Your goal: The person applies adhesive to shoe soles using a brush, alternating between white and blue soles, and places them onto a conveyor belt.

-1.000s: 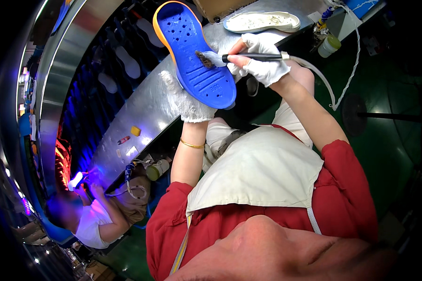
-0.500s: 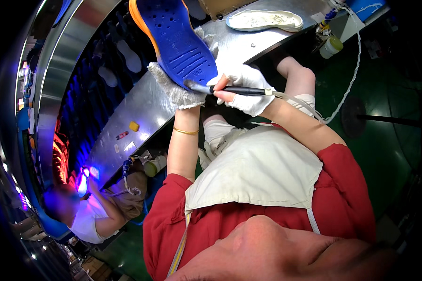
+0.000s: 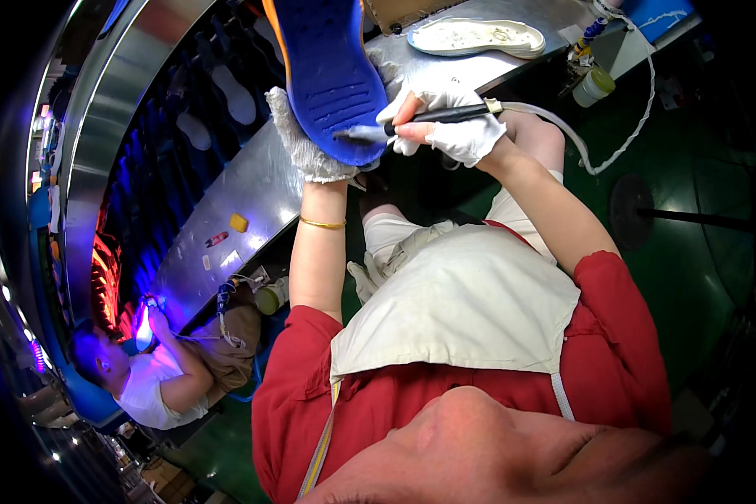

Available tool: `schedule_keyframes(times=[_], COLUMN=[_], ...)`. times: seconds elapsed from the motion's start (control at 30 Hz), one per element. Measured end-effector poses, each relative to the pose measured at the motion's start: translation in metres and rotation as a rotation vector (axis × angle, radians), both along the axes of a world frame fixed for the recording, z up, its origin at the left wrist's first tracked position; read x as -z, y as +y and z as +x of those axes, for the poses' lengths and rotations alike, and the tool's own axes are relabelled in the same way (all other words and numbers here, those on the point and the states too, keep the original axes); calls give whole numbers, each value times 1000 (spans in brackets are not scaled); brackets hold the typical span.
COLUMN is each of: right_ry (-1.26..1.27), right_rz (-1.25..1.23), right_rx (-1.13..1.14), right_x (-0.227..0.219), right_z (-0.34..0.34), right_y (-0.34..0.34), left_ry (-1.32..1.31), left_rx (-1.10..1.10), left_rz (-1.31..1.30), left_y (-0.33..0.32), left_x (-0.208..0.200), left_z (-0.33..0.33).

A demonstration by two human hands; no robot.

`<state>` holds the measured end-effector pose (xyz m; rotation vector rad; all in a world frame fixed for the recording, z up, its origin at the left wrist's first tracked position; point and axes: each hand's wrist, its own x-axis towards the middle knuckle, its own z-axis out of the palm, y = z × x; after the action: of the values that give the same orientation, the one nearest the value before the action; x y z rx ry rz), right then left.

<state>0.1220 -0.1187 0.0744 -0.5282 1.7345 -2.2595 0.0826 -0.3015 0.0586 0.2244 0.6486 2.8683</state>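
My left hand, in a grey-white knit glove, grips a large blue shoe sole with an orange edge from beneath. The thumb lies along the sole's left side, and other gloved fingers show past its right edge. In my right hand, gloved in white with bare fingertips, is a brush with a black handle. A pale tube runs from the handle's back end. The brush's bristles touch the sole's surface near its rounded lower end, below the grooves.
A white sole lies on the metal bench beside a cardboard box. A yellow block sits farther left. Shoe parts fill the dark conveyor. A lidded jar hangs at right. Another person works at lower left.
The blue sole has shifted slightly right and turned more upright in my left hand. My right hand has moved up and right, while the brush tip has slid across the sole's lower end.
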Motion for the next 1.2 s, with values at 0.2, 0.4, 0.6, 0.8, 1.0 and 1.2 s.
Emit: schedule_keyframes(times=[0.2,0.4,0.6,0.8,1.0,1.2], right_ry=[151,29,153,165,-190,701], right_rz=[141,46,147,30,-212,231], right_rx=[-26,-70,131,123,26,226], right_x=[7,12,10,19,22,-11], right_z=[15,14,10,38,38,13], right_y=[-5,3,-8,-16,2,-1], left_ry=[30,12,26,106,43,-79], left_rx=[99,53,28,131,171,153], left_rz=[-40,-188,-114,-43,-114,-187], left_y=[-13,-3,-7,-3,-15,-8], left_x=[4,-3,0,-14,-9,-21], left_z=[-16,-5,-16,-17,-22,-16])
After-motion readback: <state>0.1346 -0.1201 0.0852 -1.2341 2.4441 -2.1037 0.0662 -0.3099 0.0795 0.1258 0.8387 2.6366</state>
